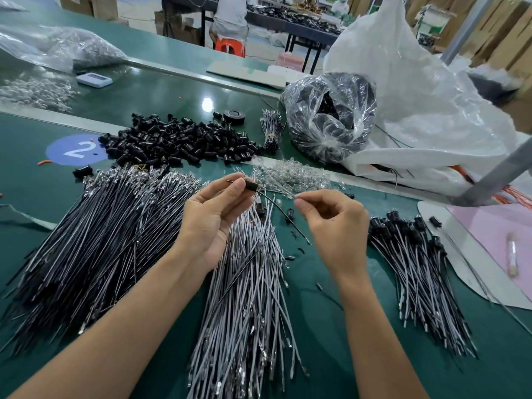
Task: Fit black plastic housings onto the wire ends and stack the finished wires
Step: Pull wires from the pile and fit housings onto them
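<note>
My left hand [214, 217] pinches a small black housing [251, 185] between thumb and fingertips above the middle of the table. A black wire [283, 213] curves down and right from the housing. My right hand [331, 223] pinches something thin and pale at its fingertips, close to the housing. Under my hands lies a fan of grey wires [253, 298]. A bigger heap of black wires [95, 240] spreads to the left. Finished wires with housings [414, 254] are stacked on the right. Loose black housings [178, 142] are piled at the back.
A clear bag of black parts [331, 116] and a large white sack [417, 96] stand at the back right. Small clear bulbs [293, 174] lie behind my hands. A tied wire bundle [270, 131], a tape roll [233, 116] and a white card [475, 254] are also here.
</note>
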The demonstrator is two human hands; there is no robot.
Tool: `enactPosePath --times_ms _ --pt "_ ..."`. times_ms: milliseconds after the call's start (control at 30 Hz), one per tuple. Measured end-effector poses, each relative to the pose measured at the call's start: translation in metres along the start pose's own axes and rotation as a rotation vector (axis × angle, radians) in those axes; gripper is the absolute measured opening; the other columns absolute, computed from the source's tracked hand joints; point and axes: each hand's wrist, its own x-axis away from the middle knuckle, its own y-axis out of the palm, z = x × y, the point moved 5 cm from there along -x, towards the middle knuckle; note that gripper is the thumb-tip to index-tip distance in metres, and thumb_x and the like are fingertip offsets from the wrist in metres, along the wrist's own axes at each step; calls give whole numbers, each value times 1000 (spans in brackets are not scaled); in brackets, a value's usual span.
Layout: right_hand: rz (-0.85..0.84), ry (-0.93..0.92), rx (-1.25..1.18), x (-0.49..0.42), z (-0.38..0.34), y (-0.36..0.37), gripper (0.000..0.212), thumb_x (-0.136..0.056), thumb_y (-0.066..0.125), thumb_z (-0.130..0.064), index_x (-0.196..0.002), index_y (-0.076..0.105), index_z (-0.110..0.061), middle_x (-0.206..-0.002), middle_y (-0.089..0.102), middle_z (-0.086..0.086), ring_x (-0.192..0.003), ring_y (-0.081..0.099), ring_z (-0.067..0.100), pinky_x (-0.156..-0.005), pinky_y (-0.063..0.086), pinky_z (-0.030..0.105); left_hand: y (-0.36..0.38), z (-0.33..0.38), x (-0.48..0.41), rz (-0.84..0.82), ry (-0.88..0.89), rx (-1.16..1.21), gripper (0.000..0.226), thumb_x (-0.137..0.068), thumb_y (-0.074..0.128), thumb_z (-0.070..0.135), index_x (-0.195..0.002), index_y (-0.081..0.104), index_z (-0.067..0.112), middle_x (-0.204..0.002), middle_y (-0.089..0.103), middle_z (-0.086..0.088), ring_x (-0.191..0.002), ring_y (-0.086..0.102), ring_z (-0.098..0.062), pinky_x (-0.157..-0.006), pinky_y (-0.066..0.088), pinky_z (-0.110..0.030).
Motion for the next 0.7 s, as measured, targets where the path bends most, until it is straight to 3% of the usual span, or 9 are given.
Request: enactPosePath --times_ms 400,700 --pt "-38 -62 23 2 -4 7 10 -78 80 -7 -77 77 -16 -69 64 -9 -60 56 0 -58 39 6 2 2 0 8 4 9 18 -70 67 5 -87 71 7 -82 76 -8 -74 74 -16 -69 59 -23" --pt "-46 -63 13 1 -2 7 9 -78 80 -8 -77 77 -16 -70 66 -5 -60 56 4 -58 39 9 4 1 1 -22 -17 1 13 -69 68 3 -76 78 11 -85 76 -10 -75 74 -18 -67 59 -24"
